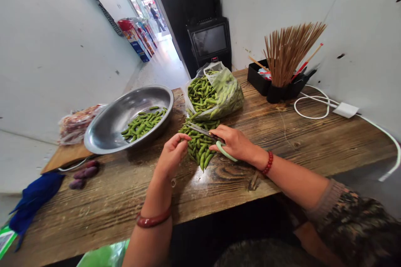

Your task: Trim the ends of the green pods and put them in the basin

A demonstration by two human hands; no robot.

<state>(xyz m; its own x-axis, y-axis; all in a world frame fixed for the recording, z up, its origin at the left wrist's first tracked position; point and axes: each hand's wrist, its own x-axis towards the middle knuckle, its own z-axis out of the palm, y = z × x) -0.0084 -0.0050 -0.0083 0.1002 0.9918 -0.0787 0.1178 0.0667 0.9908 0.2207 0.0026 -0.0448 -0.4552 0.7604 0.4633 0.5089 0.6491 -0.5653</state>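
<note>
My right hand (233,144) grips a pair of scissors (224,151) with pale green handles, and its blades point left over a loose pile of green soybean pods (202,152). At the pile's left edge is my left hand (173,152), thumb and fingers pinched together. Whatever it may hold is hidden by the fingers. Behind the pile, a clear plastic bag (233,94) full of pods lies with its mouth toward me. To the left stands a wide steel basin (109,119), with more pods (144,123) gathered at its right side.
Several purple-red roots or tubers (83,174) and a blue cloth (37,200) lie at left. A bagged reddish food (78,125) rests behind the basin. At back right are skewers (288,54) in a black holder (258,77) and a white cable (313,98). The wooden table's (219,196) front edge is near me.
</note>
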